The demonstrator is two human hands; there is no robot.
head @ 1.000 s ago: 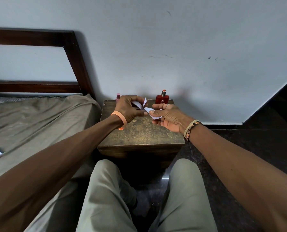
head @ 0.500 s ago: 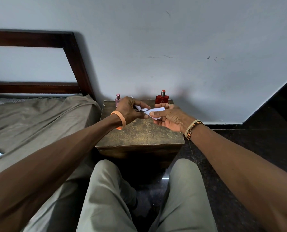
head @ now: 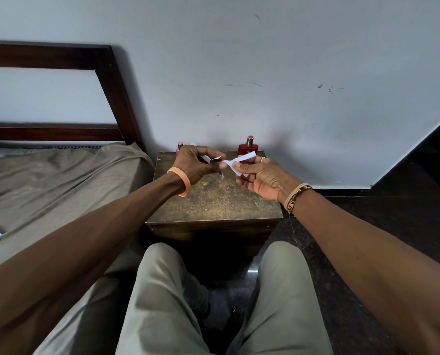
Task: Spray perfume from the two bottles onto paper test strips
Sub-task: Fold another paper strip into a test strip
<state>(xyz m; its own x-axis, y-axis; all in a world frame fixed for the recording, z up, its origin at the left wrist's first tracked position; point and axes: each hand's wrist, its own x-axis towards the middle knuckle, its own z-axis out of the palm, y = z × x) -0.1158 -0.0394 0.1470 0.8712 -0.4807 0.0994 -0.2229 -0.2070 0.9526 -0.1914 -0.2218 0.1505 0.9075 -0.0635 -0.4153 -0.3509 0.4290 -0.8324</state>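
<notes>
White paper strips (head: 242,161) are pinched by both hands – left hand (head: 197,163), right hand (head: 261,179) – over a scratched brown wooden table (head: 213,201) by a grey wall (head: 265,60).

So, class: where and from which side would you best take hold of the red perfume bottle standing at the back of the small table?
Probably grip the red bottle around its squat body, coming from the right: it stands upright against the wall, both hands' paper strips cross its front, and its narrow cap should stay free for pressing.
</notes>
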